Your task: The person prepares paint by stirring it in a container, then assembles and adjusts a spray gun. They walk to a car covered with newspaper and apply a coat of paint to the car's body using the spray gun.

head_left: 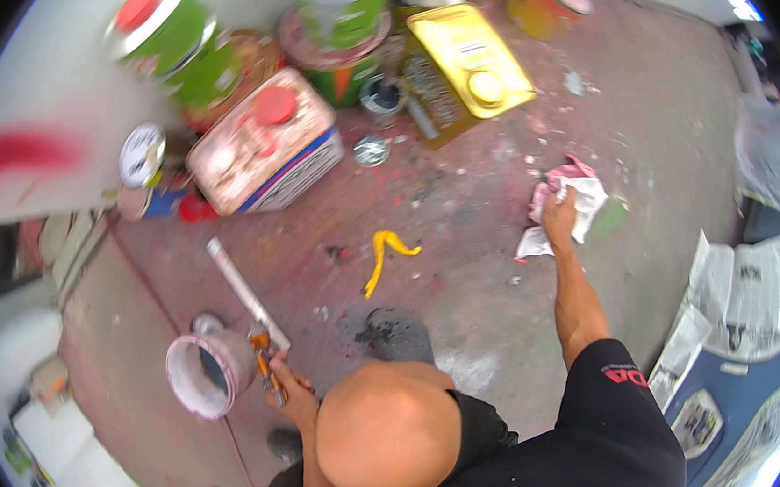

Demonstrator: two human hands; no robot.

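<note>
Landmark: white paint bucket (204, 374), lying tipped on its side on the stained floor (482, 225), open mouth turned toward the viewer.
Left hand (289, 385): just right of the bucket, closed around an orange-handled tool (267, 363); the tool's working end is too small to tell.
Flat pale stick (246, 293): runs up and away from the bucket's rim, its lower end by the tool.
Dark wet patch (391, 333): on the floor right of the bucket, near the person's head; some of the floor looks already wiped or scraped, as far as can be judged.
Yellow strip (383, 253): loose on the floor beyond the patch, untouched.
Right hand (558, 213): well right of the bucket, arm stretched out, palm pressed down on a pink-and-white rag (574, 202); fingers hidden under the cloth.
Progress, judged: paint spatter and specks remain across most of the floor; cleaning seems early to midway.
Newspaper sheets (734, 304): far right, spread flat.
Square tin with red cap (263, 148): beyond the bucket, on its side.
Gold rectangular can (466, 62): farther back, right of the tin.
Green cans (183, 47): farthest, along the back wall.
</note>
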